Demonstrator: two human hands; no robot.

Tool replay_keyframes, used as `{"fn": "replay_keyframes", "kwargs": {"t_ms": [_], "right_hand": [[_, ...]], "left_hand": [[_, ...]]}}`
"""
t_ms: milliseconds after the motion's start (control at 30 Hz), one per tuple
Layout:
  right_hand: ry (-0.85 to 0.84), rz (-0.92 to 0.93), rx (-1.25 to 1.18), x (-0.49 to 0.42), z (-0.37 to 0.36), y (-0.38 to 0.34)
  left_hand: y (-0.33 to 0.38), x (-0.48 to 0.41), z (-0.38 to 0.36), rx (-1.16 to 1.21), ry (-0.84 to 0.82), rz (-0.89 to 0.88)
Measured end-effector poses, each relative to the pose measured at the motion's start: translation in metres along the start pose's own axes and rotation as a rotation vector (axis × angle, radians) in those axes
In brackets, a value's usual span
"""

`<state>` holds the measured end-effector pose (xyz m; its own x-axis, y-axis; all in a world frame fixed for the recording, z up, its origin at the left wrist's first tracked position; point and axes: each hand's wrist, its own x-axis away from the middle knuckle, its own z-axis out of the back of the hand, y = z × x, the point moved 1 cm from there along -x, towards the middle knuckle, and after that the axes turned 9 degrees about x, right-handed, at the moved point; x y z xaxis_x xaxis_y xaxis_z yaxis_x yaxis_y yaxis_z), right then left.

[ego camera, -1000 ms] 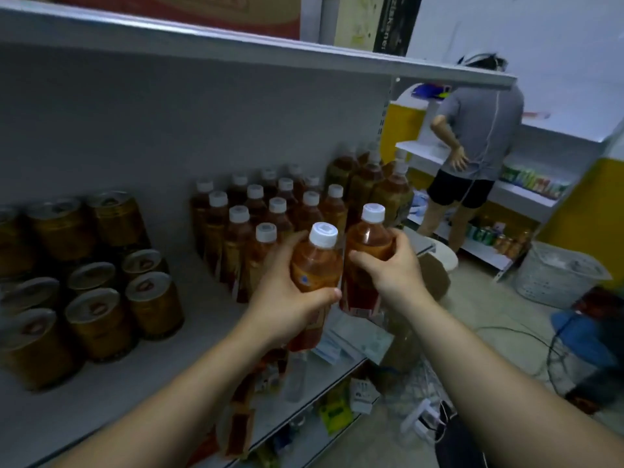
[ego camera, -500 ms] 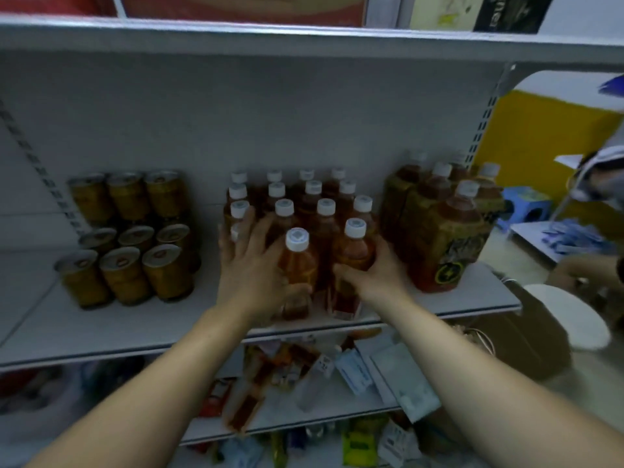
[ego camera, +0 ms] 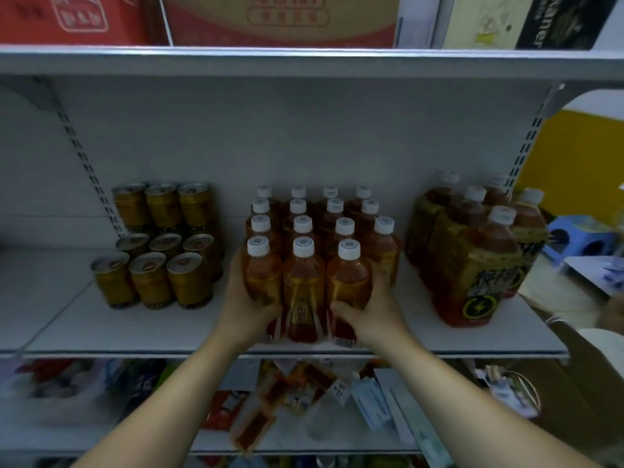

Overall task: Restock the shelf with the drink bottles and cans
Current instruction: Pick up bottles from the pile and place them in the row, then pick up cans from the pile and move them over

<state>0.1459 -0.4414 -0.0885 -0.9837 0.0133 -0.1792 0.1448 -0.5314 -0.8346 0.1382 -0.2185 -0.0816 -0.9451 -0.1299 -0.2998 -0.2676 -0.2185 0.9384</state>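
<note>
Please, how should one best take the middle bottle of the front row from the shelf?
Probably at the neck under its white cap, reaching from the front and above. The middle bottle stands upright, while the left hand holds the left bottle and the right hand the right bottle close against its sides.

Cans (ego camera: 158, 244) left, small bottles (ego camera: 302, 228) centre, large bottles (ego camera: 472, 265) right, all on one shelf (ego camera: 135, 325); boxes (ego camera: 280, 18) overhead.

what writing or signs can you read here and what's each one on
"aner", tail of a cut-off sideways word: black box, upper right.
Lightning-bolt sign in a circle: label on the large bottles.
Print on the red cartons: too blurred to read.
Labels on the small bottles and cans: too blurred to read.
</note>
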Motion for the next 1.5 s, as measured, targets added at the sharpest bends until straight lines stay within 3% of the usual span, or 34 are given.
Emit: {"fn": "replay_keyframes", "kwargs": {"t_ms": [133, 300, 433, 600, 733, 900, 1067, 1233, 1500], "right_hand": [[-0.025, -0.011, 0.016, -0.004, -0.002, 0.005], [-0.080, -0.077, 0.143, -0.022, -0.001, -0.002], [-0.091, -0.063, 0.289, -0.028, 0.010, -0.019], [-0.013, 0.081, 0.444, -0.034, 0.030, -0.084], [-0.105, 0.215, 0.657, -0.045, 0.009, -0.147], [-0.209, 0.284, 0.763, -0.059, -0.064, -0.225], [-0.315, 0.354, 0.715, -0.056, -0.170, -0.297], [-0.414, 0.394, 0.652, -0.046, -0.273, -0.353], [-0.549, 0.508, 0.670, -0.032, -0.430, -0.426]], "left_hand": [[-0.007, -0.004, 0.011, 0.048, -0.043, 0.164], [-0.003, -0.008, 0.013, -0.112, -0.044, 0.224], [0.014, -0.014, 0.029, -0.248, -0.188, 0.305], [0.047, -0.021, 0.067, -0.474, -0.364, 0.201], [0.070, -0.024, 0.115, -0.620, -0.372, 0.181], [0.087, -0.018, 0.196, -0.693, -0.375, 0.075], [0.070, -0.010, 0.301, -0.814, -0.313, 0.097], [0.047, 0.011, 0.403, -0.880, -0.290, 0.223], [-0.005, 0.032, 0.554, -0.848, -0.085, 0.429]]}}
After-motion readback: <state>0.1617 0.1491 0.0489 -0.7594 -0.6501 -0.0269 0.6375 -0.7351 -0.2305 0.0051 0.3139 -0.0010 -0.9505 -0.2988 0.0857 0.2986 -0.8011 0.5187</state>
